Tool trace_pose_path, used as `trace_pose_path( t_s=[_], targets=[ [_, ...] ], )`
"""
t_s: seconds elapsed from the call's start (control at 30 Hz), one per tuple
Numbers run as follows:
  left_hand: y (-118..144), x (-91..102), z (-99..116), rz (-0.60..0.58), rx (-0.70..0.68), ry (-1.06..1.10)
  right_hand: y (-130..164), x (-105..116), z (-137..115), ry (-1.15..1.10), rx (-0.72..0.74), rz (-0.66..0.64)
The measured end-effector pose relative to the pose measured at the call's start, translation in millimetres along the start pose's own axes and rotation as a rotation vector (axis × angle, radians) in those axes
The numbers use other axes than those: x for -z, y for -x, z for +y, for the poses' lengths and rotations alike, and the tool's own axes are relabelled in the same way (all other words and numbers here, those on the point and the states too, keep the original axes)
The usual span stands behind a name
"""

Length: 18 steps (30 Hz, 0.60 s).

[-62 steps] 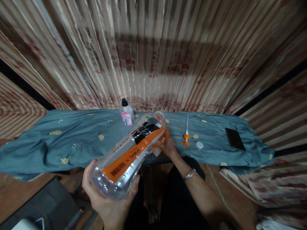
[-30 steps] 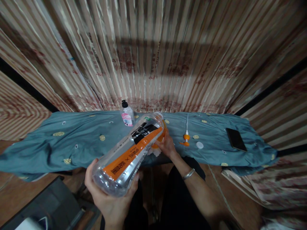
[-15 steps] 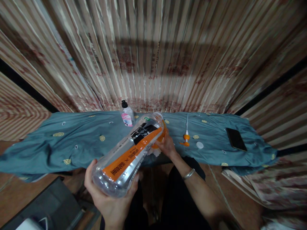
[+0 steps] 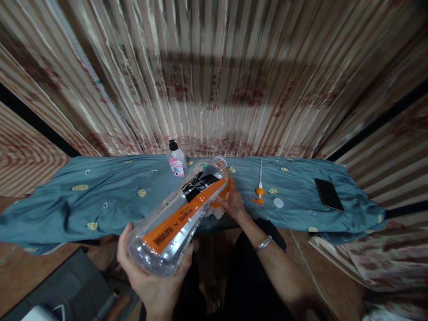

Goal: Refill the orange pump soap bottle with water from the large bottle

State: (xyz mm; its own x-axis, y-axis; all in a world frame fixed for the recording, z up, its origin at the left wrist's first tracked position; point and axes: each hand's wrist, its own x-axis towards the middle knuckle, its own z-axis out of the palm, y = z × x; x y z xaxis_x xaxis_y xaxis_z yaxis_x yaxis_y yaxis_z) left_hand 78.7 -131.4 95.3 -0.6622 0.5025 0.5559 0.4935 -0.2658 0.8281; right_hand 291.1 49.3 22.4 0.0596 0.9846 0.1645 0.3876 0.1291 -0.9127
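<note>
My left hand (image 4: 152,278) is wrapped round the base of a large clear plastic bottle (image 4: 167,203) with an orange and black label. The bottle is tilted, its uncapped neck up and to the right. Behind that neck, my right hand (image 4: 233,203) is closed on an orange object (image 4: 228,189), mostly hidden by the bottle, so its kind cannot be made out. Something white and crumpled, like tissue (image 4: 216,211), shows just below. To the right on the cloth lie an orange and white pump head (image 4: 260,191) with a clear tube and a round white cap (image 4: 278,203).
A small clear bottle (image 4: 177,161) with a black cap and pink label stands at the back of the blue-green cloth (image 4: 113,191). A dark phone (image 4: 328,194) lies at the right. Striped curtains (image 4: 214,80) hang behind, and a grey chair (image 4: 67,285) stands lower left.
</note>
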Motion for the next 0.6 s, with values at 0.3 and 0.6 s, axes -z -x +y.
trace_pose_path(
  t_s=[0.3,0.6],
  targets=[
    [1.5,1.6,-1.0,0.001,-0.001,-0.012,0.5,0.9,-0.8,-0.043,0.041,0.011],
    [-1.7,1.5,0.2,-0.005,-0.014,-0.016,1.4,2.3,-7.1,-0.042,0.006,0.007]
  ],
)
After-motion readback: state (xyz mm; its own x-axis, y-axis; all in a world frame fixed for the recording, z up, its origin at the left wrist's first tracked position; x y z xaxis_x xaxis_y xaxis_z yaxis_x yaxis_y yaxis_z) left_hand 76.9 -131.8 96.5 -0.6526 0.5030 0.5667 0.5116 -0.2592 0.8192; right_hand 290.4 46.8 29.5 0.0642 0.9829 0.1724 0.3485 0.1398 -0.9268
